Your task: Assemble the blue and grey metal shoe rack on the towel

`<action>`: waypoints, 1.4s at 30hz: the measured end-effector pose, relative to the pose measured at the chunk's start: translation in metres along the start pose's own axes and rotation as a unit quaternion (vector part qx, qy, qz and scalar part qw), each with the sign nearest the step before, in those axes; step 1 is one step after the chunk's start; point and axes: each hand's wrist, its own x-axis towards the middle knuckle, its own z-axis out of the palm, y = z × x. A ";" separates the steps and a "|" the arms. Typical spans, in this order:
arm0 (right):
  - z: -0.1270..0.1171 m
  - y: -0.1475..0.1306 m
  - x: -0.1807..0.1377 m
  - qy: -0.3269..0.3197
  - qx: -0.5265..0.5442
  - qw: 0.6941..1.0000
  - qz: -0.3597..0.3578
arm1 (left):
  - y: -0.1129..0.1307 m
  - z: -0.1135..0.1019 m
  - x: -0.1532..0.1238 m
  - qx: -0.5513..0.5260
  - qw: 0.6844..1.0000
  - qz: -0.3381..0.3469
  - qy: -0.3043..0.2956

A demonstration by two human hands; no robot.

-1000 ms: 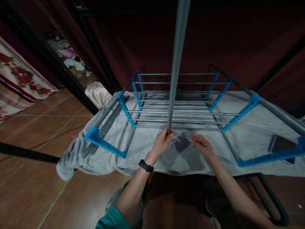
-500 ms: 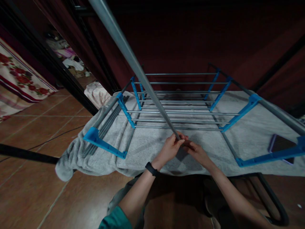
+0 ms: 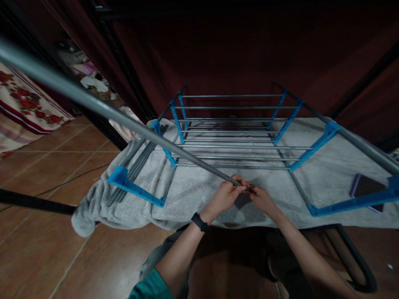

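A long grey metal tube (image 3: 168, 144) slants from the upper left down to my hands. My left hand (image 3: 228, 195) wears a black wristband and is closed around the tube near its lower end. Just beside it, my right hand (image 3: 263, 202) pinches at the tube's tip; the fingers hide the end itself. Behind the tube stands a drying rack frame (image 3: 243, 147) with grey rods and blue plastic brackets. One blue bracket (image 3: 135, 189) juts toward me on the left, another blue bracket (image 3: 352, 204) on the right.
The rack rests on a grey blanket (image 3: 199, 203) over a bed-like surface. Several loose tubes (image 3: 135, 170) lie at left. A phone (image 3: 366, 189) lies under the right bracket. Black posts and a dark red curtain (image 3: 233, 50) stand around. A black bent-tube frame (image 3: 358, 257) is at lower right.
The tube's far end has swung left and down, toward the camera, so it now lies flatter. Both hands have shifted slightly right and keep their hold.
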 end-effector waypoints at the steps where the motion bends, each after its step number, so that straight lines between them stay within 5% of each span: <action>1: -0.004 0.003 0.001 0.013 -0.007 1.000 0.002 | 0.001 -0.002 0.000 0.011 1.000 0.008 0.002; 13: -0.052 0.028 0.013 0.224 0.048 0.971 0.070 | 0.012 -0.014 -0.002 0.050 0.998 0.023 0.031; 21: -0.079 0.028 0.010 0.308 0.132 0.927 0.170 | 0.006 -0.017 -0.003 -0.064 0.996 -0.024 0.053; 28: -0.092 0.023 0.004 0.318 0.278 0.894 0.148 | 0.004 -0.016 -0.004 -0.075 0.994 -0.028 0.077; 35: -0.092 0.013 0.006 0.291 0.458 0.815 0.204 | 0.000 -0.014 -0.003 -0.051 0.996 -0.034 0.070; 42: -0.079 0.001 0.008 0.226 0.504 0.801 0.232 | 0.003 -0.006 -0.003 -0.093 0.993 -0.051 0.061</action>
